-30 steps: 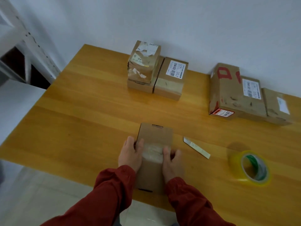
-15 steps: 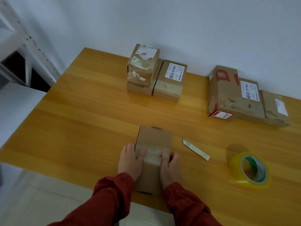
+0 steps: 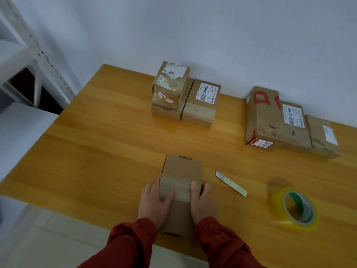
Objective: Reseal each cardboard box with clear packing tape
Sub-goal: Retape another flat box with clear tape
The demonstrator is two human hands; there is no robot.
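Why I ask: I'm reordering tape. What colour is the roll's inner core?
The core is green and white, inside the yellowish tape roll; head view.

- A broad bare stretch of the desk (image 3: pixel 108 151) is left open left of the small box (image 3: pixel 182 169).
- The far edge is blocked by stacked boxes (image 3: pixel 172 89) in the middle and a box group (image 3: pixel 270 122) at the right, with a gap between.
- Right of the small box, passage is narrowed by a cutter (image 3: pixel 230 183) and a tape roll (image 3: pixel 295 207).
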